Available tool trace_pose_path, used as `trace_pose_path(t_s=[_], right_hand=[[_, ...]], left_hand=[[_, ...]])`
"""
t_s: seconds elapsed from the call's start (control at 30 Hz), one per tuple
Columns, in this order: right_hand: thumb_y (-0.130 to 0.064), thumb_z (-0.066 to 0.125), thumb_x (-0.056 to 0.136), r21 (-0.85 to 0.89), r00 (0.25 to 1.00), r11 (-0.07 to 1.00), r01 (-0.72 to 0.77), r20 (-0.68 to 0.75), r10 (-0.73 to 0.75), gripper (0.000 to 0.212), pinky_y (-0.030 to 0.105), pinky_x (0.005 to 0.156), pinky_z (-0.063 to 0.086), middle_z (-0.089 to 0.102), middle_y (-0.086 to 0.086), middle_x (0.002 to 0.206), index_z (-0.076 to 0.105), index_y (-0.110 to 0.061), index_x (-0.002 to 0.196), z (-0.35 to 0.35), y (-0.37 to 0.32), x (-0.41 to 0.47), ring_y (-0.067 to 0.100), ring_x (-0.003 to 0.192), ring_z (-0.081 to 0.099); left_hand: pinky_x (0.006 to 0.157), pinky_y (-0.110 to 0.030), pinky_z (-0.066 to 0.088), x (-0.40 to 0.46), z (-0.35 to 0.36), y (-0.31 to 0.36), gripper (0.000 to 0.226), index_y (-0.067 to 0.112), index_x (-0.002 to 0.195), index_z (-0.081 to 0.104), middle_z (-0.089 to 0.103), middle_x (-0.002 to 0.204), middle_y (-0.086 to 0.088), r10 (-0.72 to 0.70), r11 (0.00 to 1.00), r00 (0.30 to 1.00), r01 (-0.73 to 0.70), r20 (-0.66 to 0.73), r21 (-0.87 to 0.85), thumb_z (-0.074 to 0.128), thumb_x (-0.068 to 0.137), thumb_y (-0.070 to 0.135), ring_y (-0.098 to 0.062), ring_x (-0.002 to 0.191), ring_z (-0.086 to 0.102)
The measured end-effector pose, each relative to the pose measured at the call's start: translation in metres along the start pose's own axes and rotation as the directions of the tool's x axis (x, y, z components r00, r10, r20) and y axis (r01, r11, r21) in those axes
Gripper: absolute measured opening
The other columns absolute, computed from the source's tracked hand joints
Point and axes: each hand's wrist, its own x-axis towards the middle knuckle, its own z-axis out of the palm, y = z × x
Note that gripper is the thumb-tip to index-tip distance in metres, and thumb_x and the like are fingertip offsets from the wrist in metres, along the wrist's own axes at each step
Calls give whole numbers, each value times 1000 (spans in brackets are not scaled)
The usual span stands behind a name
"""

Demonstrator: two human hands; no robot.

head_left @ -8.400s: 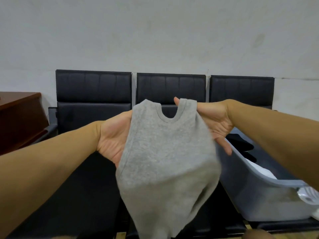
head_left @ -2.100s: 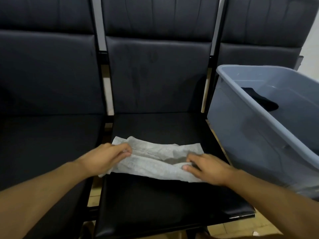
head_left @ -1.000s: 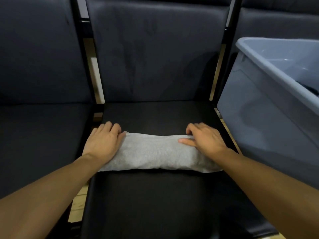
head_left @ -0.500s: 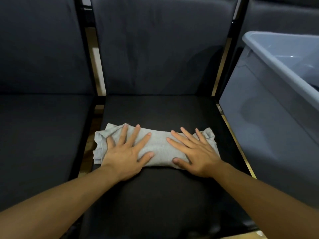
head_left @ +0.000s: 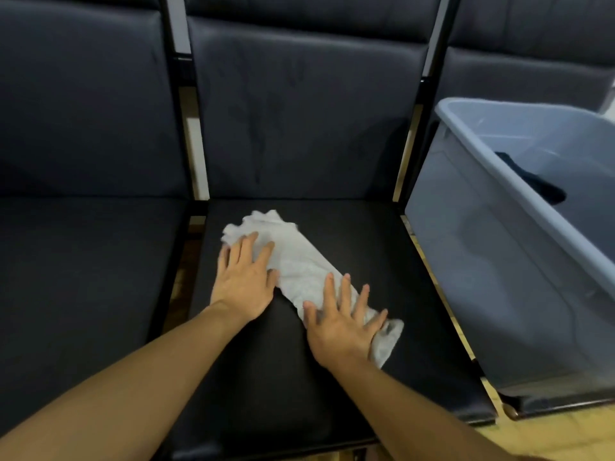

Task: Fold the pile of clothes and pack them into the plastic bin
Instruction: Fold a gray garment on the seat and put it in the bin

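Observation:
A folded grey top (head_left: 301, 267) lies as a narrow strip on the middle black seat (head_left: 332, 377), slanting from far left to near right. My left hand (head_left: 244, 281) presses flat on its far-left end, fingers straight. My right hand (head_left: 342, 322) presses flat on its near-right end, fingers spread. The grey-blue plastic bin (head_left: 482, 261) stands on the right seat, with a dark garment (head_left: 532, 184) inside it.
A black seat (head_left: 83, 277) to the left is bare. Chair backs (head_left: 306, 104) rise behind the seats. Metal frame bars run between the seats. Light wooden floor (head_left: 565, 434) shows at the lower right.
The strip has turned from lying crosswise to slanting, its left end now farther from me and its right end nearer. Both hands stayed flat on it and shifted with the ends.

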Motion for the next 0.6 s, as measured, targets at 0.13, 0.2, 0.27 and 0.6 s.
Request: trace_pose_path(t_s=[0.13, 0.2, 0.27, 0.6], right_hand=[[-57, 26, 103, 320, 976, 931, -176, 180, 122, 77, 67, 116, -14, -34, 1, 163, -19, -28, 159, -6, -30, -33, 33, 148, -33], [-52, 31, 104, 422, 982, 900, -110, 184, 34, 75, 63, 120, -11, -32, -1, 164, -13, -28, 160, -12, -34, -49, 28, 149, -33], [-49, 33, 105, 365, 982, 925, 104, 112, -154, 70, 56, 123, -10, -26, -6, 165, -3, -28, 161, -21, -24, -66, 22, 150, -30], [-64, 42, 95, -302, 499, 452, 839, 99, -861, 64, 37, 111, 45, 47, 1, 148, 46, -22, 143, -27, 74, -58, 20, 140, 43]], left_hand=[[114, -39, 33, -16, -3, 11, 43, 25, 147, 43, 33, 147, 1, 90, 972, 996, -92, -23, -215, 43, 104, 28, -21, 134, 31], [107, -36, 41, -27, -6, 4, 39, 24, 139, 52, 41, 136, 6, 262, 927, 965, -260, -31, -268, 47, 101, 17, -15, 121, 39], [100, -34, 46, -40, -14, -8, 35, 27, 129, 58, 44, 128, 13, 438, 868, 898, -431, -26, -246, 48, 98, 16, -9, 112, 44], [124, -34, 20, -109, -24, -3, 93, 24, 160, 15, -4, 168, 9, 597, 784, 703, -614, 388, -93, 19, 87, 81, -7, 154, -5]])
